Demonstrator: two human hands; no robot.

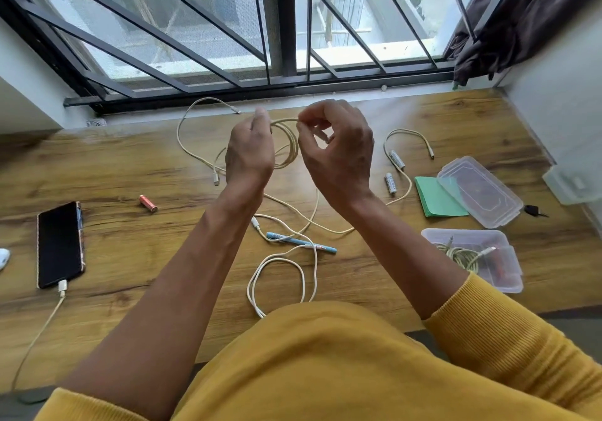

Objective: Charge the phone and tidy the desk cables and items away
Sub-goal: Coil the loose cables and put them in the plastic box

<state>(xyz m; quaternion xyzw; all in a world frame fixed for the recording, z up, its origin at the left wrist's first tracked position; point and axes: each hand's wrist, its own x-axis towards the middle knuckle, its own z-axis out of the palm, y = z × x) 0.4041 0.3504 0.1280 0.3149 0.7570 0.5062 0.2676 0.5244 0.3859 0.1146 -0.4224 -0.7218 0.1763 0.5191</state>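
Observation:
Above the middle of the wooden desk (130,166) my left hand (249,150) grips a coil of cream cable (290,146). My right hand (335,146) pinches the same cable at the top of the coil. Loose cream and white cables (283,259) trail across the desk below my hands. The black phone (58,244) lies at the left with a charging cable (62,287) plugged into its near end. An open clear plastic box (508,257) at the right holds another coiled cable (462,254).
The box's clear lid (479,192) lies on a green pad (433,199) at the right. Two white batteries (391,184) lie by a short cable, a red battery (148,203) lies left of centre, and a blue pen (299,242) lies among the cables. A barred window runs behind the desk.

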